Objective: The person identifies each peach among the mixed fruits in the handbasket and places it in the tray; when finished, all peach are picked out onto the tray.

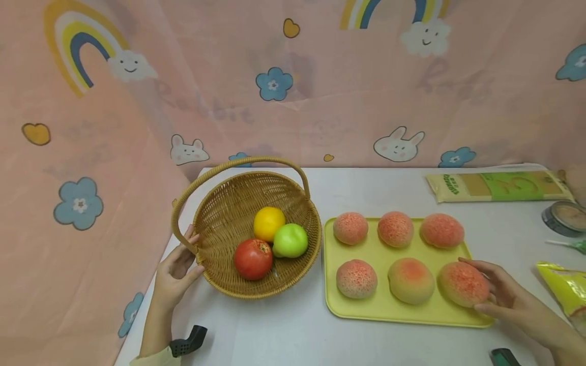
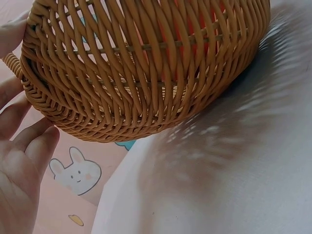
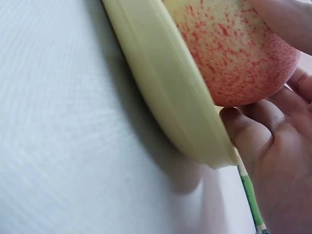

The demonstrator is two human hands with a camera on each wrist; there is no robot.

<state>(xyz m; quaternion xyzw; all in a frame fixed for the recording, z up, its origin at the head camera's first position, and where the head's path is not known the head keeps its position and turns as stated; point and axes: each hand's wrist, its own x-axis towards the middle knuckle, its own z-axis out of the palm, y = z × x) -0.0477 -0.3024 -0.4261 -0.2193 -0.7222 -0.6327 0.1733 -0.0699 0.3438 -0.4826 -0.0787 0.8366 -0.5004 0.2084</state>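
Observation:
A wicker basket (image 1: 220, 198) with an arched handle stands on the left of the table. In it lie a red apple-like fruit (image 1: 253, 260), a yellow fruit (image 1: 269, 223) and a green fruit (image 1: 291, 240). My left hand (image 1: 176, 272) holds the basket's left rim by the handle's foot, its fingers against the outer weave (image 2: 146, 73). On the right, a yellow tray (image 1: 366, 311) bears several peaches in two rows. My right hand (image 1: 508, 295) grips the front-right peach (image 1: 463, 283), thumb and fingers around its right side, over the tray's edge (image 3: 170, 92).
Behind the tray lies a long green-and-beige packet (image 1: 499, 186). A round tin (image 1: 565, 218), a green utensil with a pale stem (image 1: 578, 246) and a yellow bag (image 1: 567, 290) lie along the right side. A pink printed cloth (image 1: 220, 61) hangs behind and left of the table.

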